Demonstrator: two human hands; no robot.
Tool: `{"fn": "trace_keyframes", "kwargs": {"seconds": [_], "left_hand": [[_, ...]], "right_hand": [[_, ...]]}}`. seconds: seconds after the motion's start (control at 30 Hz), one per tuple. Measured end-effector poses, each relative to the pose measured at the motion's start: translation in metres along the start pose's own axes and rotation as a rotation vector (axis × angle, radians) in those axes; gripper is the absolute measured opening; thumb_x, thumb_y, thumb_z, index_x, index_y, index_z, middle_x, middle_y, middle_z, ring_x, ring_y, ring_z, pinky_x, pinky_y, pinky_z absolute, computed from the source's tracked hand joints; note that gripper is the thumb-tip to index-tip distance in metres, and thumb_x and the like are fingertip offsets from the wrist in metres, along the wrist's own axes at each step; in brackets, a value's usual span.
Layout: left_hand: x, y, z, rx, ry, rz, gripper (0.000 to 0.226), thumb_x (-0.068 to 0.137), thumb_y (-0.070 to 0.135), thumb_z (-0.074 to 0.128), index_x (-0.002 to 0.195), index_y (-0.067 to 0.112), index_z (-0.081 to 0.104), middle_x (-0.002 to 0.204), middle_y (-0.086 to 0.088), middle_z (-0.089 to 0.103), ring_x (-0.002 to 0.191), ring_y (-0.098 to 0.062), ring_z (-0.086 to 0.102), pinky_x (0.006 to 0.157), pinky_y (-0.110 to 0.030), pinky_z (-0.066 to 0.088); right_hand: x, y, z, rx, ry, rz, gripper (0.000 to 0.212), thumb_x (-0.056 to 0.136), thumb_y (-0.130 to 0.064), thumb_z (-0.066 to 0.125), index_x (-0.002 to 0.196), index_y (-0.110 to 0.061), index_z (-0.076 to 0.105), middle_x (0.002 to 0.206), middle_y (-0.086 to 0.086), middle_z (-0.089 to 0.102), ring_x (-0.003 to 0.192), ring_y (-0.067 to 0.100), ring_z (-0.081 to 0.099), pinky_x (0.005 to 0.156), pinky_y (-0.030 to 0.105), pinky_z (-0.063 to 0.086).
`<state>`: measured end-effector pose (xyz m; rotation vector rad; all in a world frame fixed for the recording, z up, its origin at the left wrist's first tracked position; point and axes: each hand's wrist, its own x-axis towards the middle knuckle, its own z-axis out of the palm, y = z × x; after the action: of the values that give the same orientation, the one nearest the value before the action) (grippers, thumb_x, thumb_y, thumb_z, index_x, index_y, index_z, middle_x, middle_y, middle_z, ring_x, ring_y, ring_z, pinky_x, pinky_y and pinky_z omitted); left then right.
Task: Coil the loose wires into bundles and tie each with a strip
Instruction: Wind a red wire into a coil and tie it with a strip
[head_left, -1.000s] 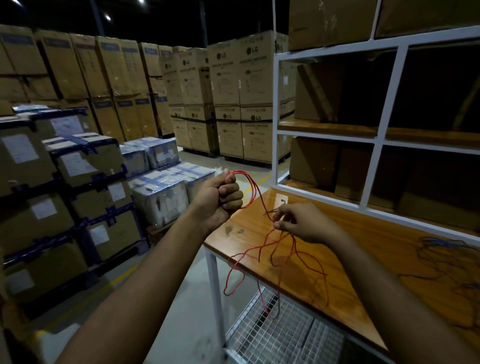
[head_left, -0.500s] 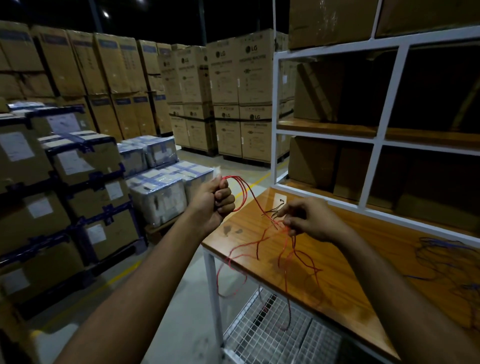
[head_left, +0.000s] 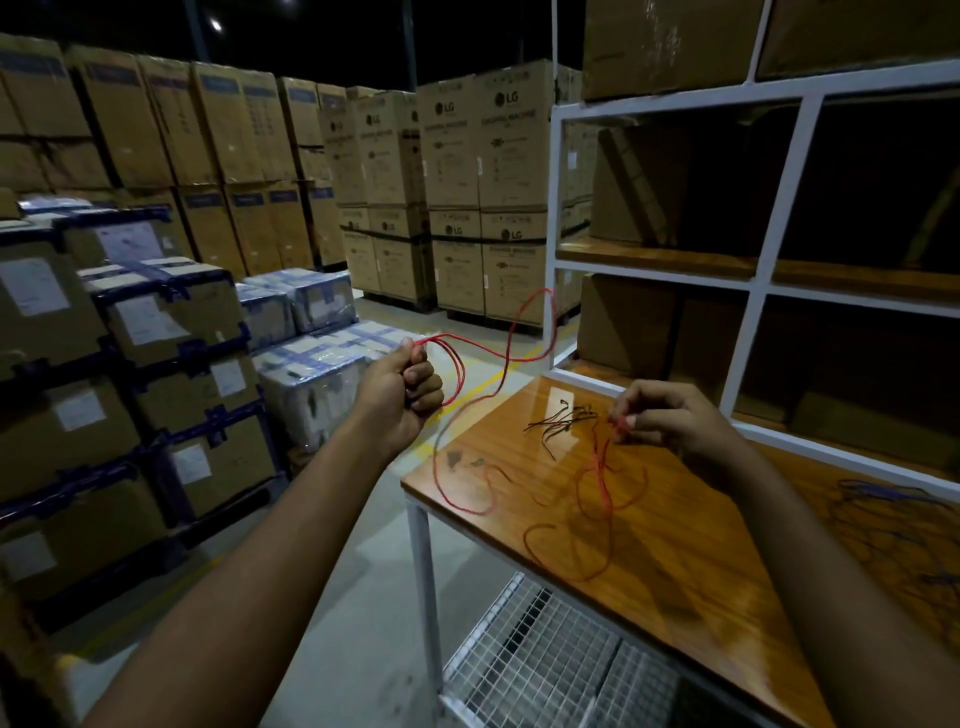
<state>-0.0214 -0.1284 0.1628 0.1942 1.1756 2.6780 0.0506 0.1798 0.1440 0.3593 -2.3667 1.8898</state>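
Coiling is under way: the left hand (head_left: 402, 387) fists loops of red wire (head_left: 600, 486), the right hand (head_left: 670, 418) pinches a strand above the table (head_left: 675, 561) (ties (head_left: 558, 418) lie nearby). Next, feed another loop leftward.

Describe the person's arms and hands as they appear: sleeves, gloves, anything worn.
Both forearms are bare up to the frame's edge, with no sleeves in view. The left hand and right hand wear no gloves. No rings, watch or wristband are visible, though the light is dim.
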Motion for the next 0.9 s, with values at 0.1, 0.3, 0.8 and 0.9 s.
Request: {"fn": "trace_keyframes", "kwargs": {"seconds": [0.1,0.3,0.8,0.9], "left_hand": [[-0.001,0.003,0.003,0.019,0.012,0.012,0.039,0.107,0.030,0.033,0.071,0.017,0.042,0.047,0.008,0.029,0.038,-0.007,0.019,0.037,-0.020,0.014],[-0.003,-0.007,0.010,0.031,-0.041,-0.025,0.039,0.108,0.030,0.032,0.073,0.016,0.042,0.046,0.007,0.031,0.036,-0.006,0.022,0.033,-0.018,0.019],[-0.014,-0.031,0.018,0.074,-0.184,-0.208,0.037,0.106,0.031,0.035,0.072,0.016,0.042,0.046,0.008,0.028,0.037,-0.005,0.022,0.034,-0.016,0.017],[-0.017,-0.030,0.009,0.094,-0.279,-0.323,0.034,0.105,0.032,0.035,0.076,0.016,0.041,0.047,0.007,0.030,0.038,-0.006,0.024,0.035,-0.018,0.019]], "right_hand": [[-0.003,0.008,-0.004,0.154,-0.029,0.038,0.011,0.085,-0.004,0.052,0.080,0.000,0.061,0.095,0.015,0.064,0.090,0.025,0.064,0.072,0.031,0.055],[-0.005,0.012,0.011,-0.303,-0.046,0.085,0.030,0.099,-0.031,0.056,0.084,-0.012,0.073,0.079,-0.008,0.071,0.065,0.013,0.056,0.053,0.024,0.041],[-0.003,-0.022,0.078,0.116,-0.304,0.212,0.020,0.101,-0.019,0.051,0.109,-0.006,0.064,0.088,0.008,0.069,0.085,0.024,0.070,0.080,0.038,0.057],[0.005,-0.023,0.073,0.148,-0.055,0.221,0.023,0.103,-0.018,0.049,0.104,-0.002,0.065,0.075,0.008,0.065,0.067,0.021,0.066,0.066,0.036,0.060]]}}
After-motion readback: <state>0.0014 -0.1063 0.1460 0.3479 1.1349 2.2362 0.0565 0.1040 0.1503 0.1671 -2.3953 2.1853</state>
